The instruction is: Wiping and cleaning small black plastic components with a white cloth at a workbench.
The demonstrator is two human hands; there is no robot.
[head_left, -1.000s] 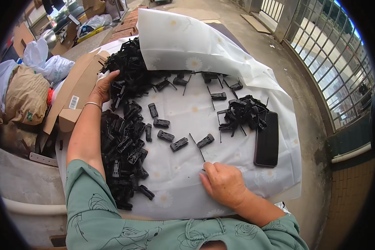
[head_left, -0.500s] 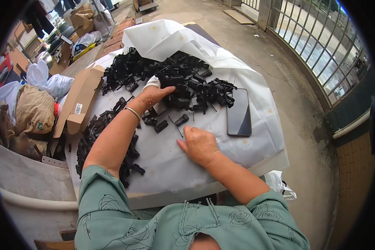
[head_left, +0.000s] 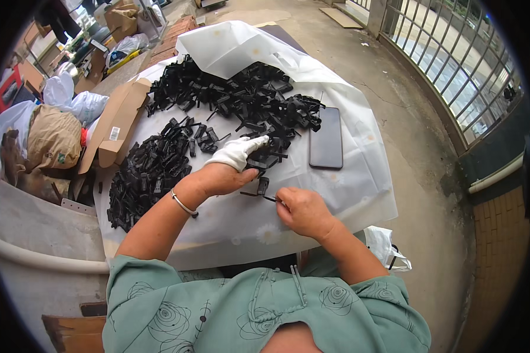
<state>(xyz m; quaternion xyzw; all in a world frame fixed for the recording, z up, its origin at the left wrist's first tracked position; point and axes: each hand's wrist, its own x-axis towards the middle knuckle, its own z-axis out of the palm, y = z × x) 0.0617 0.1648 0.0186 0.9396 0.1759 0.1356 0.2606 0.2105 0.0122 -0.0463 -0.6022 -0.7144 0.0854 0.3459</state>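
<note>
White sheeting [head_left: 359, 194] covers the worktop, heaped across its far and left parts with small black plastic clips [head_left: 229, 100]. Beside the heap on the right lies a dark phone [head_left: 325, 138], flat. The left hand [head_left: 232, 162], white cloth over its fingers, rests curled on clips at the pile's near edge. The right hand [head_left: 303, 210] pinches a thin black pin [head_left: 259, 195] just beside one loose clip [head_left: 263, 185].

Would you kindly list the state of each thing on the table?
left hand: fingertips wrapped in white, reaching into black parts
right hand: pinching a thin black pin
phone: flat, screen dark
cardboard box: flaps open
</note>
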